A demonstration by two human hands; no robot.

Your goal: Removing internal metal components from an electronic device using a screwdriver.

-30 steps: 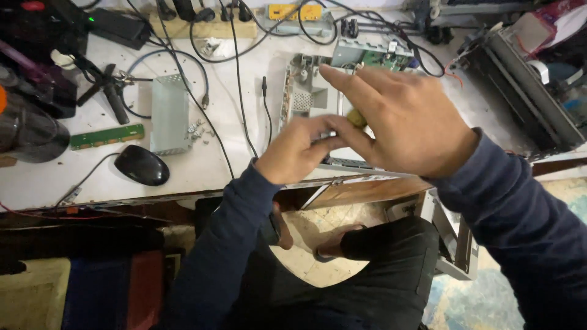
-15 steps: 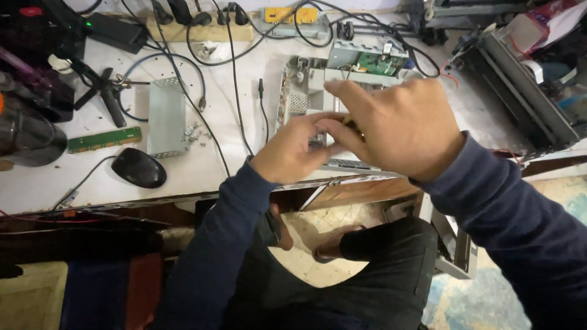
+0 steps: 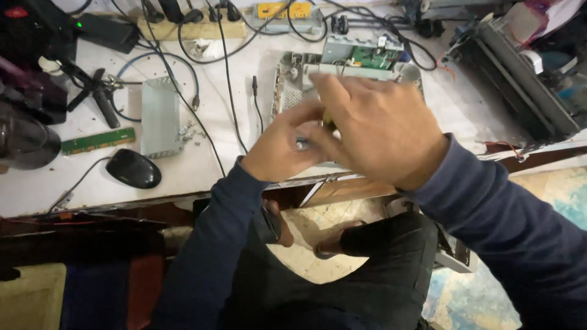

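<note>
From the head view, both hands meet over a grey metal chassis [image 3: 293,85] that lies near the front edge of the white surface [image 3: 202,177], a little right of its middle. The left hand [image 3: 284,146] is curled, with its fingertips pressed together on something small and shiny; I cannot tell what it is. The right hand [image 3: 379,131] lies over it with fingers bent and close together, and a bit of yellow-green, maybe a tool handle, peeks out under it. It hides most of the chassis, so I cannot see where the tip touches.

A green circuit board [image 3: 370,56] sits at the back end of the chassis, near the back edge of the surface. Black cables [image 3: 223,79] run from a power strip [image 3: 183,27] at the back edge down toward the front.

On the left side lie a small metal cover [image 3: 159,116], loose screws [image 3: 188,131] just beside it, a green strip board [image 3: 98,140] and a black mouse [image 3: 133,168] near the front edge.

I think things could go wrong here. The chassis is close to the front edge, so a hard push could slide it off. A small part could slip from the fingers and drop to the floor. A slipped tool could scratch the circuit board. A sleeve could snag a cable.
</note>
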